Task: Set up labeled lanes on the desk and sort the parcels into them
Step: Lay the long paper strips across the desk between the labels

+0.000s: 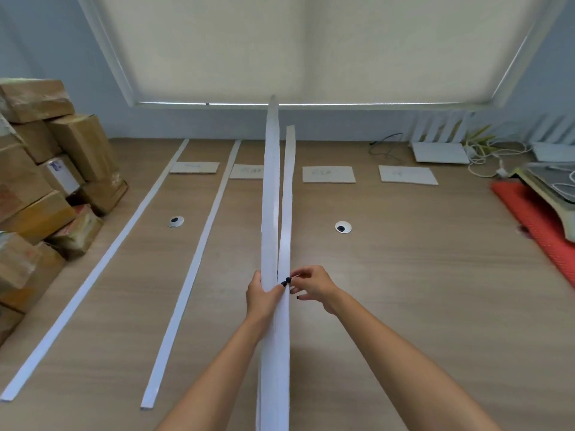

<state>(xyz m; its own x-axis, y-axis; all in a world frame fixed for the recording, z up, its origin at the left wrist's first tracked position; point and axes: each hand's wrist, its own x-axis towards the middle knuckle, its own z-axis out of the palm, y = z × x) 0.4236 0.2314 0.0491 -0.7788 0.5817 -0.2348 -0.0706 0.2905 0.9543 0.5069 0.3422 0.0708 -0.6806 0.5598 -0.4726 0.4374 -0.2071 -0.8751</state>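
Note:
Two long white strips (271, 194) rise from the desk centre, held up off the wooden desk (404, 290). My left hand (259, 295) grips the wider left strip. My right hand (312, 284) pinches the edge of the narrower right strip (287, 194) with thumb and forefinger. Two more white strips lie flat as lane lines, one at the far left (93, 275) and one beside it (193, 275). Several pale label cards (329, 174) sit in a row near the desk's back edge. A pile of brown cardboard parcels (40, 181) is stacked at the left.
Two round cable grommets (343, 227) sit in the desk. A white router (440, 152) with cables stands at the back right. A red mat (538, 225) and a tray lie at the right edge. A window blind hangs behind the desk.

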